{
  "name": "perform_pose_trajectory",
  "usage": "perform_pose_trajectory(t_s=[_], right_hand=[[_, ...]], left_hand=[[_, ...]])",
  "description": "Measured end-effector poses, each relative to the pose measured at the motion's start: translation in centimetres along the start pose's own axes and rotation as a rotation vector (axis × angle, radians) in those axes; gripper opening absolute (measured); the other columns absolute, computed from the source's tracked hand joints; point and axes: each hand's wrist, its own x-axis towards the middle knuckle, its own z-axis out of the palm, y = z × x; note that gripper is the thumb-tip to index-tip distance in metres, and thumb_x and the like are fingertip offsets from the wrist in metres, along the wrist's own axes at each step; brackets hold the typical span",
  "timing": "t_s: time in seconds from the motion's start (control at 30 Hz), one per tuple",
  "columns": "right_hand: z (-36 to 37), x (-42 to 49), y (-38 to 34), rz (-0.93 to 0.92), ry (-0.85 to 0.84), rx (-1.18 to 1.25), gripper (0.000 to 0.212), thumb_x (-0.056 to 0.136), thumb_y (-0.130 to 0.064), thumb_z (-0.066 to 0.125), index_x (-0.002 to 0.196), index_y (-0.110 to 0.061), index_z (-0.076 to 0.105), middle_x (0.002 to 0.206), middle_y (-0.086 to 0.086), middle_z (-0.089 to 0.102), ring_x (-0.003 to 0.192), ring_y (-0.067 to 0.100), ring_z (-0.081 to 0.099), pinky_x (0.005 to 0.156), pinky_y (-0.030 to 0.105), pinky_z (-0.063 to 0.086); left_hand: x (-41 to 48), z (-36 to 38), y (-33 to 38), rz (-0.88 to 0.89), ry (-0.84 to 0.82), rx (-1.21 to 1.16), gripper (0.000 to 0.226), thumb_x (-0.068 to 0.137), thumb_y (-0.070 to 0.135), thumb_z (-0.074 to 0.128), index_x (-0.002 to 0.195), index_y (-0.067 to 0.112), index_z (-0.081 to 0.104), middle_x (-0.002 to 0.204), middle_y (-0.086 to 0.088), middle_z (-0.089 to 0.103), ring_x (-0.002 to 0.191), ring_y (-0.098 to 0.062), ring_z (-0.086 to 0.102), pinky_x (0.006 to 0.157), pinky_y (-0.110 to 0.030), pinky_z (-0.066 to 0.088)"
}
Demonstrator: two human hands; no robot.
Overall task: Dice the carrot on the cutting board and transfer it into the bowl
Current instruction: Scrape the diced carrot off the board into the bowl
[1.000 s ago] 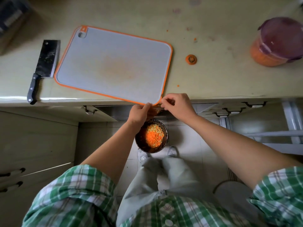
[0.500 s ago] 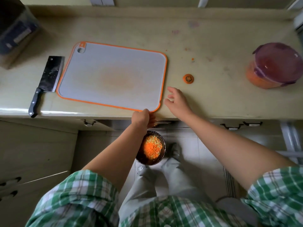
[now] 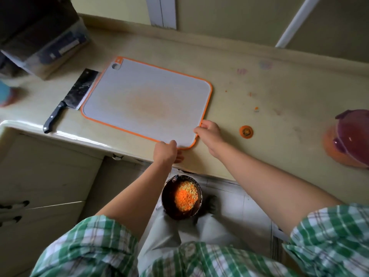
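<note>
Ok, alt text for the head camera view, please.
The left hand and right hand hold the near right corner of a bare cutting board on a counter. Below the edge is a bowl of diced carrot; a cleaver lies left.

Both bare forearms are spanning the counter's [image 3: 279,96] front edge. My left hand [image 3: 165,151] is curling at the cutting board's [image 3: 147,100] near edge, thumb on top; grip unclear. My right hand [image 3: 209,131] is pinching its near right corner, fingers curled.

Green-white plaid short sleeves [image 3: 93,244]; pale grey trousers [image 3: 163,230].
</note>
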Motion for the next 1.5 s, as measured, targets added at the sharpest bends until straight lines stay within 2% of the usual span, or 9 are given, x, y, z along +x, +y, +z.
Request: perform_pose_trajectory(t_s=[0.3, 0.43, 0.63, 0.8, 0.93, 1.07, 1.2, 1.3, 1.5], right_hand=[[6.4, 2.1, -4.2, 0.007, 0.045, 0.0, 0.044, 0.054, -0.023, 0.056, 0.09, 0.001, 0.064, 0.092, 0.02, 0.069, 0.072, 0.015, 0.054, 0.067, 0.038, 0.05], [7.6, 1.5, -5.8, -0.039, 0.082, 0.004, 0.017, 0.069, -0.005, 0.057, 0.084, -0.004, 0.065, 0.076, 0.011, 0.058, 0.069, 0.017, 0.047, 0.057, 0.025, 0.036], [3.9, 0.4, -5.0, -0.146, 0.08, -0.006, 0.037, 0.089, 0.008, 0.048, 0.125, 0.002, 0.055, 0.113, 0.012, 0.061, 0.092, 0.013, 0.054, 0.074, 0.008, 0.04], [-5.1, 1.3, -2.4, -0.285, 0.282, -0.153, 0.037, 0.087, 0.003, 0.048, 0.12, -0.008, 0.061, 0.121, 0.011, 0.058, 0.103, 0.019, 0.058, 0.086, 0.013, 0.043], [-12.4, 2.8, -0.4, -0.374, 0.333, -0.349, 0.044, 0.081, -0.008, 0.047, 0.124, -0.007, 0.059, 0.131, 0.01, 0.053, 0.123, 0.024, 0.049, 0.108, 0.032, 0.035], [-16.9, 6.1, 0.2, -0.374, 0.279, -0.465, 0.056, 0.081, -0.007, 0.048, 0.137, -0.006, 0.047, 0.148, 0.015, 0.038, 0.14, 0.025, 0.031, 0.115, 0.026, 0.019], [-17.5, 7.4, 1.8, -0.394, 0.096, -0.564, 0.067, 0.082, -0.017, 0.042, 0.146, -0.004, 0.031, 0.156, 0.014, 0.022, 0.147, 0.027, 0.012, 0.12, 0.043, 0.004], [-17.9, 6.0, 3.4, -0.484, -0.001, -0.569, 0.061, 0.086, -0.012, 0.04, 0.145, -0.001, 0.032, 0.155, 0.015, 0.024, 0.146, 0.022, 0.011, 0.12, 0.039, 0.0], [-19.7, 2.5, 5.2, -0.637, -0.175, -0.485, 0.043, 0.093, -0.004, 0.042, 0.135, -0.002, 0.05, 0.143, 0.01, 0.047, 0.139, 0.016, 0.034, 0.119, 0.036, 0.02]], left_hand=[[5.1, -5.6, 3.5, 0.027, -0.002, 0.135, 0.026, 0.09, 0.008, 0.038, 0.07, -0.002, 0.051, 0.059, -0.015, 0.061, 0.044, -0.028, 0.061, 0.056, -0.035, 0.054], [6.6, -7.3, 4.2, 0.054, -0.058, 0.283, 0.031, 0.089, 0.012, 0.04, 0.077, -0.007, 0.061, 0.069, -0.016, 0.067, 0.043, -0.026, 0.061, 0.05, -0.031, 0.054], [6.7, -7.6, 5.5, 0.283, -0.031, 0.804, 0.035, 0.081, 0.029, 0.045, 0.061, 0.009, 0.065, 0.059, -0.004, 0.069, 0.061, -0.026, 0.068, 0.065, -0.033, 0.057], [5.1, -0.4, 7.9, 0.59, -0.168, 0.747, 0.021, 0.088, 0.029, 0.049, 0.083, 0.013, 0.062, 0.074, -0.003, 0.067, 0.07, -0.024, 0.059, 0.062, -0.03, 0.043], [5.6, 6.5, 9.5, 0.815, -0.27, 0.767, 0.029, 0.092, 0.021, 0.049, 0.116, 0.012, 0.063, 0.115, -0.007, 0.062, 0.101, -0.025, 0.06, 0.083, -0.031, 0.044], [7.8, 12.6, 10.9, 0.88, -0.336, 0.888, 0.05, 0.098, 0.017, 0.044, 0.146, 0.007, 0.036, 0.157, -0.013, 0.026, 0.146, -0.027, 0.02, 0.113, -0.034, 0.023], [9.5, 17.1, 12.0, 0.829, -0.394, 0.987, 0.06, 0.1, 0.011, 0.04, 0.152, 0.004, 0.012, 0.161, -0.016, 0.0, 0.148, -0.031, -0.004, 0.118, -0.042, -0.001], [9.7, 17.7, 11.0, 0.887, -0.434, 1.026, 0.057, 0.098, 0.016, 0.03, 0.151, 0.0, 0.017, 0.16, -0.018, 0.002, 0.148, -0.032, -0.004, 0.117, -0.045, -0.006], [6.4, 13.5, 6.6, 1.1, -0.714, 0.931, 0.06, 0.088, 0.019, 0.027, 0.145, 0.006, 0.04, 0.153, -0.007, 0.033, 0.144, -0.02, 0.027, 0.121, -0.031, 0.013]])
